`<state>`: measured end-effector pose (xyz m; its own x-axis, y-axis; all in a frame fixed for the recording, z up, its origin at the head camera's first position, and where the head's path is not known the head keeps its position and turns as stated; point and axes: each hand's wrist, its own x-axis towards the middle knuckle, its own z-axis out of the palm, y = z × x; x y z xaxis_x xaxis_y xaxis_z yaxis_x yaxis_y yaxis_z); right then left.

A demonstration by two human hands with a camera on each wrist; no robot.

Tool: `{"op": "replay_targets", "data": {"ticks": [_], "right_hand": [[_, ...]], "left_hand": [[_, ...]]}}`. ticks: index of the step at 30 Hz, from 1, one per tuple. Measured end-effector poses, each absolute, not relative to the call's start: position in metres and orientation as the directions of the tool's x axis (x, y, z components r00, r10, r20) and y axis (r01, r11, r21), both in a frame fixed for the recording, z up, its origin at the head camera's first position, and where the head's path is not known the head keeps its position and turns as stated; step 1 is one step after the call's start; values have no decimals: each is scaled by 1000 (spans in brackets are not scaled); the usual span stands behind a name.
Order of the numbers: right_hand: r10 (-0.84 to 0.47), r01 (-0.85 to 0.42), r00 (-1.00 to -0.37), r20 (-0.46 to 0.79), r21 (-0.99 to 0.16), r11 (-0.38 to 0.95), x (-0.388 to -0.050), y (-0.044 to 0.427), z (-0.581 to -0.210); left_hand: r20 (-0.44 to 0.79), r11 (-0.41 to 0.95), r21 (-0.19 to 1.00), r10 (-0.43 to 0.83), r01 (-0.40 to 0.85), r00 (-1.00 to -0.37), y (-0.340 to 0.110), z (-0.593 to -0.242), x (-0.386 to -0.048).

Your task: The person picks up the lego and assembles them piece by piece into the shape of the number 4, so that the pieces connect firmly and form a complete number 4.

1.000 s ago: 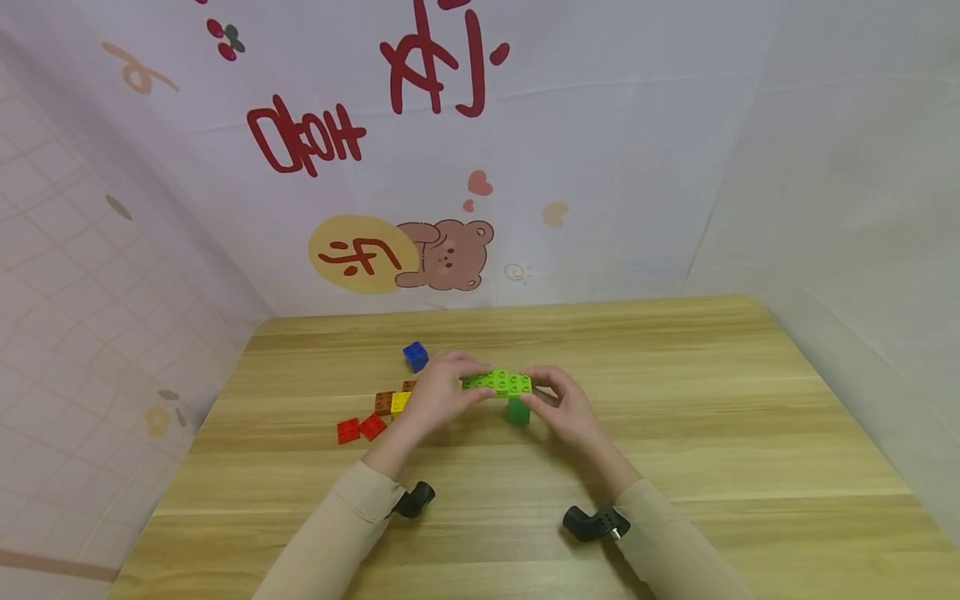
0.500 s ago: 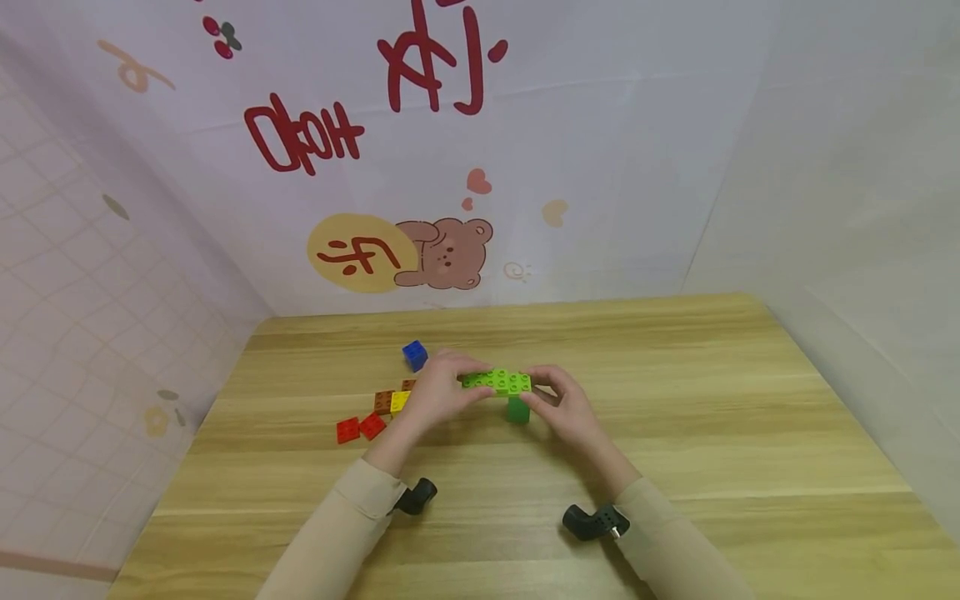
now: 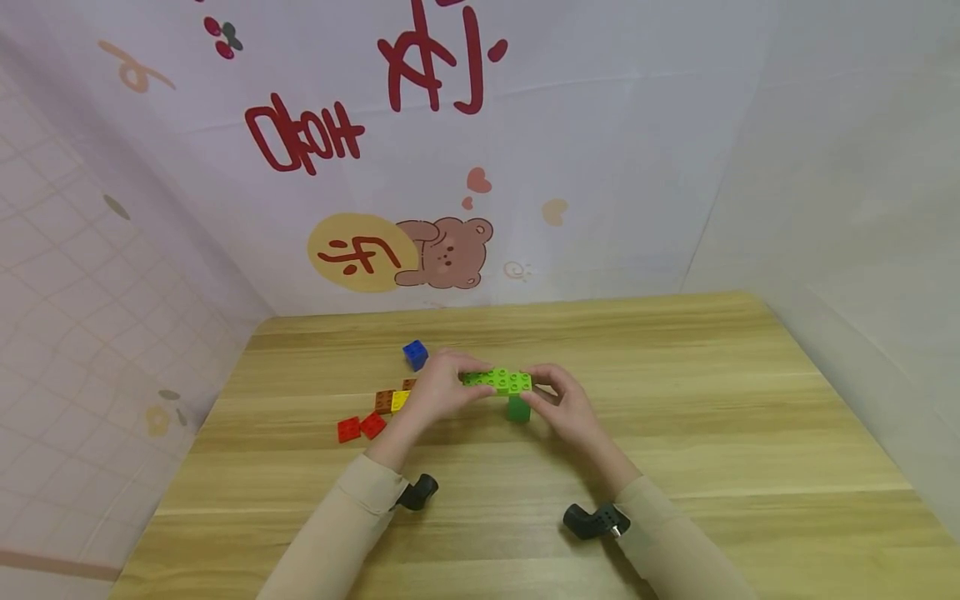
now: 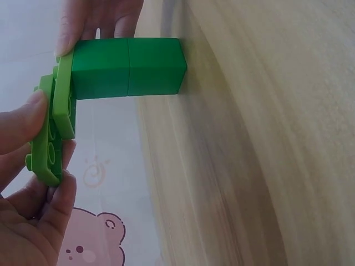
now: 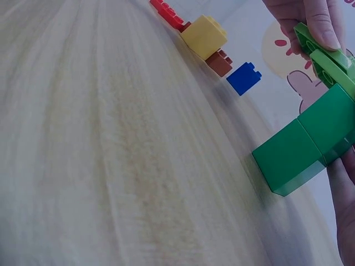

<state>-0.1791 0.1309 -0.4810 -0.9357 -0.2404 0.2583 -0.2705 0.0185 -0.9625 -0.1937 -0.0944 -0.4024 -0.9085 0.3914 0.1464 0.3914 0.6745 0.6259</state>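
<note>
Hardly anything has moved since half a second ago: we find both hands and the green pieces in the same place, near the middle of the table [image 3: 675, 417]. Our left hand [image 3: 441, 390] is clamped on the upper light green plate [image 3: 491, 382], thumb on the near edge and fingers on the far one. Our right hand [image 3: 564, 408] pinches the right end of the lower light green plate [image 3: 519, 384] in the same way. Together we see the two plates overlap in a step, their long axis running left to right across the table, about level, studs up. The upper one reaches out to the left; whether it is fully pressed down we cannot tell. Under the right end stands a column of two dark green bricks [image 4: 127, 67], its long axis upright and its foot on the table. To the left of it we see a blue brick [image 3: 416, 355] farther back, a yellow brick [image 3: 401, 402] beside brown bricks [image 3: 385, 402], and two red plates [image 3: 348, 429] lying nearer us.
</note>
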Motion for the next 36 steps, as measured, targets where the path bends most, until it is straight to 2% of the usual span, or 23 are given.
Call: {"op": "replay_targets", "data": {"ticks": [8,21,36], "right_hand": [[-245,-278,-933,263,-960,30,-167,128,-455],[-237,-277,-935,264,-961,19,-168,128,-455],[-234,-271,-937,261,-963,10,-168,128,-455]], "left_hand": [[129,667,655,364,355,-922,-93,-401,-194],[53,594,765,330,251,-943,-93,-401,-198],[55,613,738,363,283,-930,-94,-400,-199]]}}
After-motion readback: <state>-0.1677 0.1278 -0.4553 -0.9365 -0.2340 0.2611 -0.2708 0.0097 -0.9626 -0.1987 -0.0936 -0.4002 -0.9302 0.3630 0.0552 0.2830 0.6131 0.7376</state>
